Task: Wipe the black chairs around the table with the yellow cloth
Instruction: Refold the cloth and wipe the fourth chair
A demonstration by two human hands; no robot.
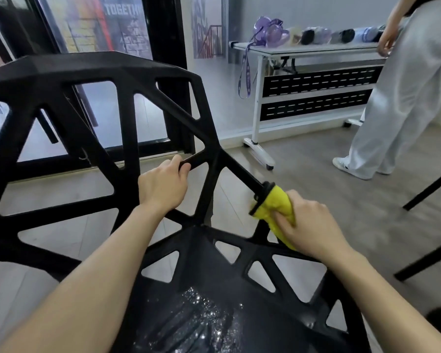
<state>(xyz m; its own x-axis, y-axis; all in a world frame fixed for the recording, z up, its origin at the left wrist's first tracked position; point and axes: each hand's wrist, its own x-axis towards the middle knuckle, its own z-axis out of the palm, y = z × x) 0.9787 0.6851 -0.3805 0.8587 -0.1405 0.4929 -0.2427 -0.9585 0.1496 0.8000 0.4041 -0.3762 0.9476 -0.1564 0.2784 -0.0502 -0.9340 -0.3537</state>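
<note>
Chair: the black plastic chair with triangular cut-outs point(61, 103) stands just in front of the person; its back fills the left and top of the view and its seat point(214, 301) lies below, with shiny wet speckles on it.
Cloth: the yellow soft cloth point(278, 207) is wrapped around a slanted black bar at the right edge of the chair, where the back comes down to the seat.
Right hand: the right hand point(308, 225) is clamped on the cloth, fingers curled, pressing it on the bar.
Left hand: the left hand point(163, 184) is closed around a short bar of the chair back, near its right edge, and steadies the chair.
Step in hand: I judge it is the wiping of the right side bar.
How to do it well: keep the cloth fully around the bar and slide it along the whole length, down to the seat corner; the left hand should hold firm so the chair does not turn.
Next care: the inner edges of the cut-outs collect dust, so a folded cloth corner would reach them better.
Others: a person in pale trousers point(392, 110) stands near a white folding table point(303, 50) by the wall, well apart from the chair.
</note>
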